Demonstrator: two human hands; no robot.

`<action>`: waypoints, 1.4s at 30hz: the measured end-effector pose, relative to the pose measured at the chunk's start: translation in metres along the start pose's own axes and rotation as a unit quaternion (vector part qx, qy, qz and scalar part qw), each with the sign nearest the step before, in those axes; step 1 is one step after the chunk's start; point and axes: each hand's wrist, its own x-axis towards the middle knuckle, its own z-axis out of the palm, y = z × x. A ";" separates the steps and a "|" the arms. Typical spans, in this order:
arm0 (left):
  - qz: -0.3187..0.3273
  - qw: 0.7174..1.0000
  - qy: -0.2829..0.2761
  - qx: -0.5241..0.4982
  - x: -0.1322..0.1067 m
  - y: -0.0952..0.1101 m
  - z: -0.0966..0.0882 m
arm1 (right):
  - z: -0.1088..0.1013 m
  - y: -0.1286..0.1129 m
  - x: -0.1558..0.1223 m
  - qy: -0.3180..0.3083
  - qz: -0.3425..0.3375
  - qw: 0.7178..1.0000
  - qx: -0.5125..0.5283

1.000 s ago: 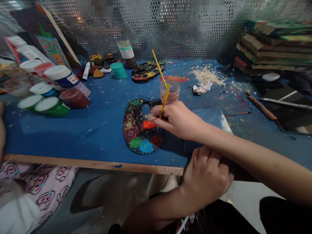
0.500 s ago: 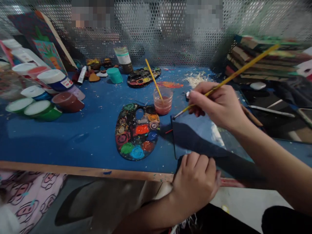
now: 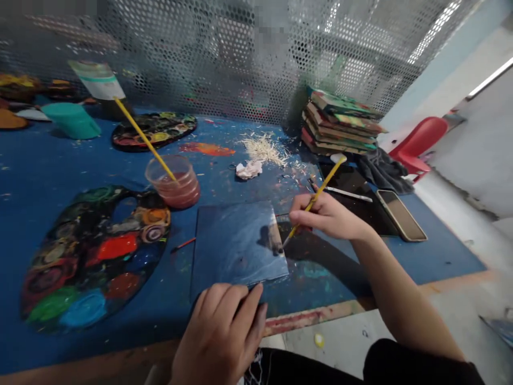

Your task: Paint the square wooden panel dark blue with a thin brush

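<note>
My right hand (image 3: pixel 326 215) pinches a slim yellow paintbrush (image 3: pixel 329 178), its handle tilted up to the right. The bristles meet the right edge of a small square board (image 3: pixel 228 240) painted in dark blue, where a pale strip shows. At the board's near edge, my left hand (image 3: pixel 224 326) rests with curled fingers gripping it; the thumb is hidden. Left of the board lies a paint palette (image 3: pixel 138 259) with wet red, blue, green and brown patches. A clear plastic cup (image 3: pixel 191 188) of reddish water stands behind, a second yellow brush (image 3: pixel 144 138) leaning in it.
Behind the board are crumpled tissue (image 3: pixel 249 169) and pale shavings (image 3: pixel 264 148). A stack of painted boards (image 3: pixel 340 125) stands at the back right, near a phone (image 3: pixel 402 216) and a black tablet-like slab (image 3: pixel 360 208). Another palette (image 3: pixel 156 131) and a teal pot (image 3: pixel 72 121) sit back left.
The view has swung to the right. My right hand has carried the brush from the board's far left corner to its right edge. My left hand stays at the near edge.
</note>
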 end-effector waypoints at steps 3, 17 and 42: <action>0.017 1.000 0.009 0.021 -0.002 -0.002 0.001 | 0.006 0.005 0.005 0.014 -0.007 0.999 -0.040; 0.018 1.000 -0.004 0.013 -0.004 -0.001 -0.001 | 0.011 -0.003 -0.001 -0.027 -0.085 0.990 -0.110; 0.005 1.000 0.010 0.016 -0.004 0.000 0.004 | 0.007 0.002 -0.005 0.042 -0.090 0.991 -0.093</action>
